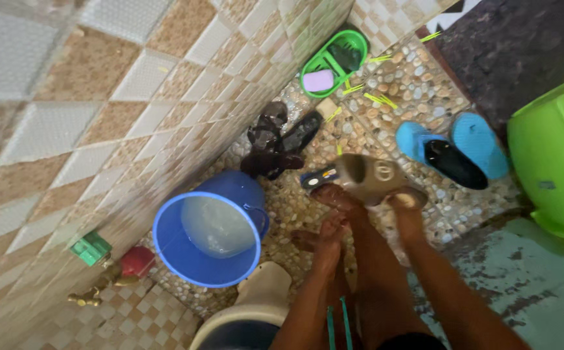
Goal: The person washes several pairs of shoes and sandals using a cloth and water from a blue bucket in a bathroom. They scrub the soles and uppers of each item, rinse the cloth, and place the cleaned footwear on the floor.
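Right of the blue bucket point(207, 236), both hands' fingers point(326, 192) clasp a tan slipper point(372, 178) at its opposite ends.

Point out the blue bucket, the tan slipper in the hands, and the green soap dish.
blue bucket point(165, 249): head view, on its rim.
tan slipper point(376, 178): head view, on its upper strap.
green soap dish point(353, 37): head view, on its rim.

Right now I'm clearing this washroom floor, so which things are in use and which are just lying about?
In use:
tan shoe, held in the right hand
brush, in the left hand
blue bucket of water

Lying about:
blue sandals
dark shoes
green soap dish
green tub
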